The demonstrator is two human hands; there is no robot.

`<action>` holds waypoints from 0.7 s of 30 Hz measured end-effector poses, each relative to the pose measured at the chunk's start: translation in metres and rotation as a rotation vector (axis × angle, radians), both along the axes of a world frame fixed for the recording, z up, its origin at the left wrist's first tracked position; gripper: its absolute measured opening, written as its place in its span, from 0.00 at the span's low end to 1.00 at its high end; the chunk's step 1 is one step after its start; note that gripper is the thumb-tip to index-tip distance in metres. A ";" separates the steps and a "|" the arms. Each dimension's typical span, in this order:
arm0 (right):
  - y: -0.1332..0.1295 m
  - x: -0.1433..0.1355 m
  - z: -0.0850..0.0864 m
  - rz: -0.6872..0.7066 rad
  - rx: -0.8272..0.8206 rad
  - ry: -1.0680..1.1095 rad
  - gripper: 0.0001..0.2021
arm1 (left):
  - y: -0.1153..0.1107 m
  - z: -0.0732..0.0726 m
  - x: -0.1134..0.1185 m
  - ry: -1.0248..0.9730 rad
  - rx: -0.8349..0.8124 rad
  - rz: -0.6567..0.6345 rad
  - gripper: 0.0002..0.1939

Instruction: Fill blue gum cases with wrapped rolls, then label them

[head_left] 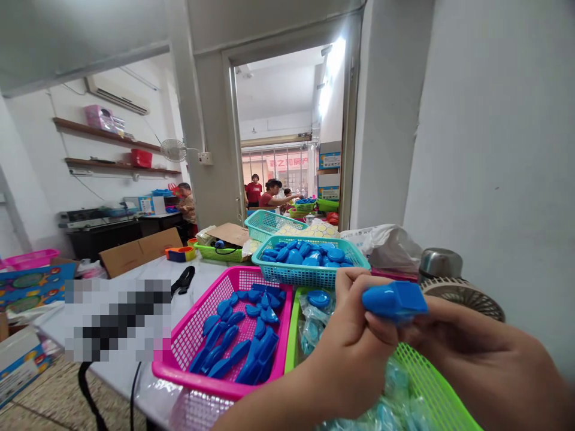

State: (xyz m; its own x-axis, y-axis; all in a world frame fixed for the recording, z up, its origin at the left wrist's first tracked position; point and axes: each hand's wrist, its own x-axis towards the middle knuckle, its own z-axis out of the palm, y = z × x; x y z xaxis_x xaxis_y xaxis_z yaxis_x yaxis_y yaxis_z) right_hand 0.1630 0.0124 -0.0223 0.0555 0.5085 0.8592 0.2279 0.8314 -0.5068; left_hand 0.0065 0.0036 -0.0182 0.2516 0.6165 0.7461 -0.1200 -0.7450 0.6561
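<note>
Both my hands hold one blue plastic piece (395,301) above the green basket. My left hand (354,335) is closed round its rounded end, with the thumb and fingers pressed against it. The fingers of my right hand (467,341) meet it at the squared end and underside, partly hidden behind it. Below lies a green basket (438,383) with pieces in clear bags. To the left, a pink basket (179,371) contains several loose blue parts (238,335). Behind these stands a turquoise basket (309,275) heaped with rounded blue pieces (305,254).
A small fan (471,296) and a metal flask (440,263) stand at the right by the wall. A white plastic bag (386,245) lies behind the baskets. On the white table (148,269) rests a black strap (183,280). Several people sit or stand farther back.
</note>
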 end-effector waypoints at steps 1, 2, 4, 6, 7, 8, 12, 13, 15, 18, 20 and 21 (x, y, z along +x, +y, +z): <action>0.001 0.000 -0.001 0.013 -0.006 0.005 0.09 | -0.001 0.001 0.001 0.003 0.014 0.002 0.29; 0.001 -0.001 -0.002 0.014 -0.007 0.011 0.08 | -0.002 0.001 0.001 0.004 0.034 0.005 0.29; 0.002 -0.003 -0.002 0.006 0.007 0.010 0.06 | -0.002 0.000 0.002 0.008 0.053 0.006 0.29; 0.001 -0.007 -0.002 0.012 0.024 -0.032 0.08 | -0.001 -0.002 0.002 -0.031 0.016 0.020 0.28; 0.000 -0.009 -0.001 0.015 0.021 -0.065 0.08 | 0.000 -0.002 0.001 -0.057 -0.013 0.025 0.28; -0.001 -0.011 -0.001 0.024 0.005 -0.098 0.07 | 0.001 -0.003 0.000 -0.082 -0.043 0.025 0.28; -0.005 -0.014 0.000 0.105 -0.024 -0.103 0.06 | 0.003 -0.007 -0.001 -0.031 -0.070 -0.063 0.21; -0.006 -0.014 -0.001 0.132 0.003 -0.091 0.05 | 0.003 -0.007 0.000 -0.026 -0.075 -0.063 0.20; -0.008 -0.013 -0.002 0.146 0.045 -0.105 0.09 | 0.001 -0.007 0.002 -0.070 -0.107 -0.026 0.18; -0.009 -0.010 -0.005 0.098 0.028 -0.067 0.19 | -0.004 -0.005 0.005 -0.171 -0.198 0.014 0.13; -0.010 -0.010 -0.005 0.078 0.025 0.043 0.17 | -0.007 -0.002 0.002 -0.218 -0.253 -0.005 0.10; -0.010 -0.010 -0.005 0.076 0.032 0.073 0.15 | -0.008 -0.001 0.000 -0.234 -0.271 -0.008 0.10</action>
